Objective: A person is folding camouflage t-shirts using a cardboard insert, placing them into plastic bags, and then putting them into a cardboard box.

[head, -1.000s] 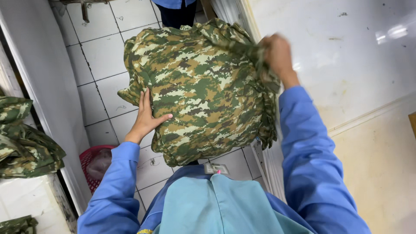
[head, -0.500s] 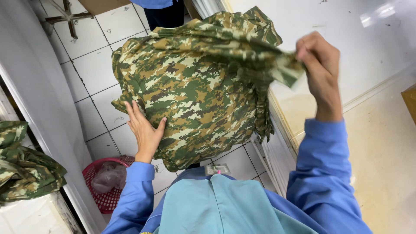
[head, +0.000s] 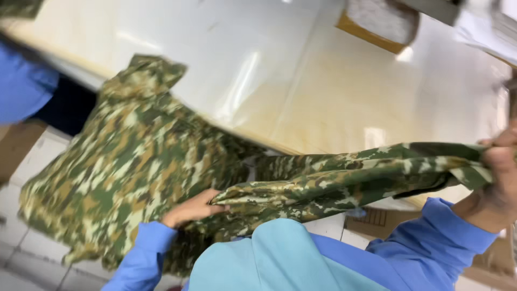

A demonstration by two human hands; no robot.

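A camouflage garment (head: 134, 161) in green, tan and brown hangs in front of me, part draped over the table edge. My right hand (head: 501, 172) at the far right grips one end of the cloth and stretches it out sideways. My left hand (head: 191, 209) lies low in the middle, fingers tucked under a fold of the same garment. Blue sleeves cover both my arms, above a light blue apron (head: 280, 258).
A wide glossy cream table (head: 323, 91) fills the upper view. A brown-edged box (head: 379, 21) stands at its far side. Another person's blue sleeve (head: 21, 81) shows at the left. White floor tiles (head: 21, 253) lie at the lower left.
The view has swung from the tiled floor to the table. My right hand pulled the cloth's end far out to the right, and the garment now hangs stretched between both hands.
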